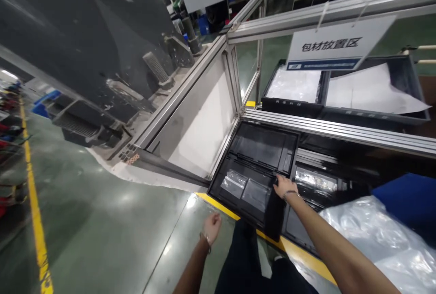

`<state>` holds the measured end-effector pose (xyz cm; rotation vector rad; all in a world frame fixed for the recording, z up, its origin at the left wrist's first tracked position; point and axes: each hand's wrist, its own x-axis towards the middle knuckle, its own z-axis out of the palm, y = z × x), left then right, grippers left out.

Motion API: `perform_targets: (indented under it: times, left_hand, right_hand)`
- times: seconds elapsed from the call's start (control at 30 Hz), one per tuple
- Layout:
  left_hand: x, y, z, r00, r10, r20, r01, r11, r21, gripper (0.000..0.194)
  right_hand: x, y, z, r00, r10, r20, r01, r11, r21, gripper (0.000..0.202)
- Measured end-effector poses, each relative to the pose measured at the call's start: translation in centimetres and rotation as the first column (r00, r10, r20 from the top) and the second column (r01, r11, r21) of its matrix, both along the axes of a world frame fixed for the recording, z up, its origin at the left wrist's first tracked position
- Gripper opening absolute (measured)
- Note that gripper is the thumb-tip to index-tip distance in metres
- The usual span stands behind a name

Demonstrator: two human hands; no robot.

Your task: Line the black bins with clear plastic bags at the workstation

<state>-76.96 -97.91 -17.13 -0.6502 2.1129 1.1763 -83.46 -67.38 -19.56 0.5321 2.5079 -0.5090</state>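
Tray (254, 166), black moulded plastic (light, I judge, slightly flexible): my right hand (284, 186) rests spread on its rim; left hand (212, 226) loosely curled, empty.

**Bare Forearms, Wristbands and Dark Trousers**

Seen from a head-worn camera: two arms, uncovered from the lower edge of the picture up to the wrists, no sleeves in view. On the left hand (212, 226), no glove; at its wrist, a thin bracelet of small pale, bead-like links, loosely fitted. On the right hand (284, 186), also ungloved; around that wrist, a narrow dark band, plain, detail too small to make out. No rings discernible on any finger. Between the arms, low in the picture, dark trousers (245, 262), near black, of smooth fabric without visible pattern. Beside the trouser leg, a sliver of pale footwear, mostly hidden.
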Motion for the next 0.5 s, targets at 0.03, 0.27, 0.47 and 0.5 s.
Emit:
perform_targets:
  times: [0.03, 0.27, 0.47, 0.5]
  left_hand:
    - [-2.1, 0.2, 0.1, 0.999, -0.009, -0.031, 0.010, 1.000, 0.028, 0.012]
    - [-16.6, 6.7, 4.2, 0.960, -0.124, -0.249, 0.178, 0.962, 0.207, 0.021]
    - [-25.9, 14.7, 6.1, 0.941, -0.281, -0.188, 0.329, 0.891, 0.314, 0.017]
    - [-26.5, 15.3, 5.5, 0.942, -0.306, -0.141, 0.335, 0.891, 0.305, 0.017]
  right_hand:
    - [-0.4, -0.1, 0.1, 0.999, -0.007, 0.032, 0.007, 1.000, 0.017, 0.051]
    - [-3.5, 2.0, 3.6, 0.985, -0.099, 0.144, 0.106, 0.993, -0.041, 0.043]
    - [3.2, -0.2, 7.0, 0.885, -0.143, 0.444, 0.366, 0.803, -0.470, 0.053]
    - [5.0, -1.4, 6.9, 0.861, -0.134, 0.490, 0.402, 0.769, -0.497, 0.052]
